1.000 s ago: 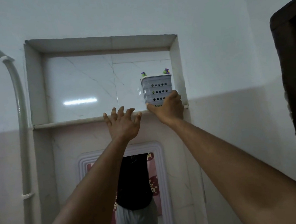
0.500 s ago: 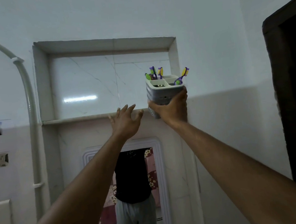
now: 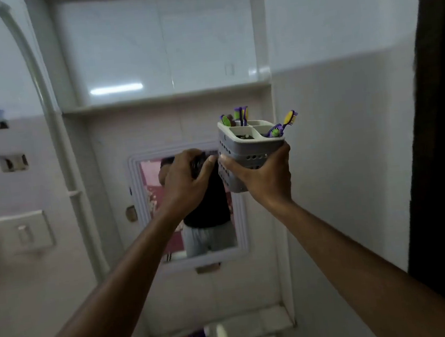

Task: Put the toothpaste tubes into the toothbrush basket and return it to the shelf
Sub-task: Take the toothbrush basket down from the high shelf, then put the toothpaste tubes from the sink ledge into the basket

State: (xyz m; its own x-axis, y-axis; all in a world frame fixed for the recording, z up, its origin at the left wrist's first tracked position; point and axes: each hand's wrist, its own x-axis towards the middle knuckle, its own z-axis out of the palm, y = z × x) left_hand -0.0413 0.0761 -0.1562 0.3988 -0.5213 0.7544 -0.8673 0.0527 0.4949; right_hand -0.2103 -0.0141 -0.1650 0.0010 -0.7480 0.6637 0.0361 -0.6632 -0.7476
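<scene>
The right hand [image 3: 265, 180] grips the grey toothbrush basket [image 3: 247, 154] from below, held in the air beneath the shelf [image 3: 154, 101], while the left hand [image 3: 187, 181], fingers curled and empty, sits just beside its left wall.

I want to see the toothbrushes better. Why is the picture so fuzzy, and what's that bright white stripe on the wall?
Head view: motion blur smears the whole frame, though the toothbrush basket in the right hand stays fairly clear; the stripe is glare on the glossy tile above the shelf; the wide lens bends the pipe.
</scene>
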